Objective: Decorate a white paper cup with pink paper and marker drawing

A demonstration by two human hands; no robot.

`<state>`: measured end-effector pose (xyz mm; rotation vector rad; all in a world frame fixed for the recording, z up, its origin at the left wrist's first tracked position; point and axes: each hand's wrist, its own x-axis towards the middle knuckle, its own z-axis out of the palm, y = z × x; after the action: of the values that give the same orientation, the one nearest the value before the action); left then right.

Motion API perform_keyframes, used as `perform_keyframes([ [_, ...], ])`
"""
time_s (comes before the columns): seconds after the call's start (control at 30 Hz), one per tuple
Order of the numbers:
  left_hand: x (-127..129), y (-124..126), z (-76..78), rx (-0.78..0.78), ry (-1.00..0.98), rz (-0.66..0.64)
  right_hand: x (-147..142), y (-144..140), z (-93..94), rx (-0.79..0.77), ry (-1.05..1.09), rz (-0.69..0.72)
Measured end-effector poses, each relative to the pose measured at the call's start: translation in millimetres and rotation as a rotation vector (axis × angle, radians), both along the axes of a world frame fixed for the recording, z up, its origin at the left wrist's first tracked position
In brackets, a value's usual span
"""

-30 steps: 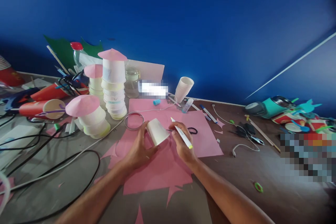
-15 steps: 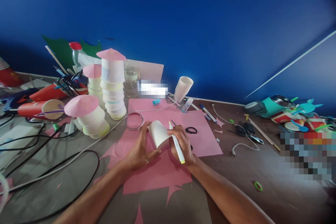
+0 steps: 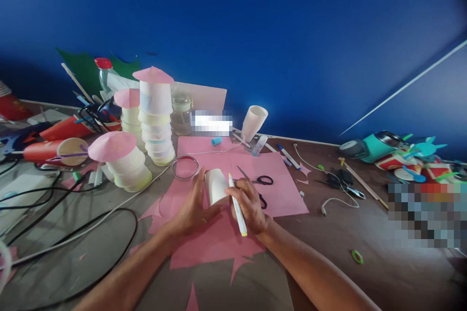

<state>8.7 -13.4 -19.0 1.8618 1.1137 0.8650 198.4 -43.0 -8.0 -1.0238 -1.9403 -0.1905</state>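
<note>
My left hand (image 3: 192, 206) grips a white paper cup (image 3: 216, 185) that lies on its side over the pink paper sheet (image 3: 280, 189), its base pointing away from me. My right hand (image 3: 250, 204) holds a white marker (image 3: 237, 204) with a yellow end, and its fingers rest against the cup's right side. Black-handled scissors (image 3: 260, 182) lie on the pink sheet just behind my right hand. A clear ring-shaped lid (image 3: 185, 166) sits on the sheet just beyond my left hand.
Stacks of white cups topped with pink paper cones (image 3: 155, 107) stand at the back left, with a jar (image 3: 181, 114) and another cup stack (image 3: 255, 122). Red cups (image 3: 54, 149), black cables (image 3: 73, 233), markers (image 3: 288, 155) and a teal tool (image 3: 372, 146) clutter the table.
My left hand has turned the cup more upright and drawn it closer. My right hand has swung the marker down alongside the cup, its yellow end now pointing toward me, uncovering the scissors.
</note>
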Motion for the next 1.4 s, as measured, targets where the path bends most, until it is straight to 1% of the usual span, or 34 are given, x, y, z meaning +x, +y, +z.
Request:
perform_keyframes([
  [0.1,3,-1,3.3,-0.011,0.004,0.040,0,2,4.9,-0.006,0.023,0.053],
  [0.2,3,0,3.6,0.044,0.018,0.071,3,3,11.9,-0.047,0.115,0.142],
  [0.27,3,1,2.6,0.091,0.032,0.078,5,2,15.0,-0.151,0.279,0.168],
  [0.37,3,3,0.5,0.153,0.058,0.069,5,-2,14.5,-0.381,0.580,0.180],
  [0.4,2,4,-0.3,0.174,0.062,0.065,5,-4,13.2,-0.445,0.650,0.199],
  [0.47,2,4,-1.8,0.212,0.060,0.054,3,-7,10.9,-0.531,0.714,0.237],
  [0.53,2,5,-3.1,0.230,0.055,0.041,0,-9,10.6,-0.572,0.731,0.232],
  [0.7,3,5,-3.9,0.249,0.050,0.027,-6,-9,18.6,-0.621,0.802,0.136],
  [0.87,3,3,-1.2,0.252,0.069,0.026,-10,-7,23.7,-0.710,0.895,0.152],
  [1.07,3,4,-1.0,0.250,0.066,0.014,-12,-7,24.8,-0.689,0.885,0.180],
  [1.27,3,4,-1.6,0.265,0.049,0.031,-12,-8,27.1,-0.652,0.772,0.165],
  [1.4,3,3,-1.2,0.247,0.049,0.015,-13,-8,27.3,-0.630,0.744,0.165],
])
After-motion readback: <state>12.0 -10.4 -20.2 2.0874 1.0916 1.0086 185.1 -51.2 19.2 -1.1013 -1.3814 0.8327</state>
